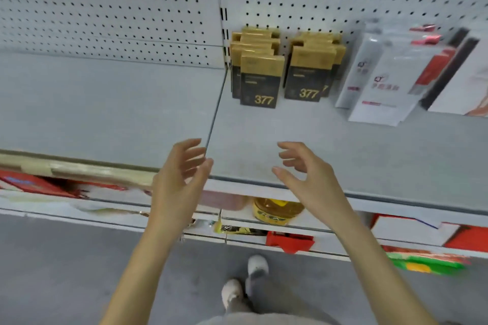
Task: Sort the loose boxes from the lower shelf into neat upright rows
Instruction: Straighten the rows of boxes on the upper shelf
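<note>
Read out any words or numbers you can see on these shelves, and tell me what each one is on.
"377" on the left front box, black and gold.
"377" on the right front box, same design.
The smaller print on both boxes is too small to read.
The red and grey print on the white packs is blurred and unreadable.
The label on the yellow bottle on the shelf below is unreadable.
</note>
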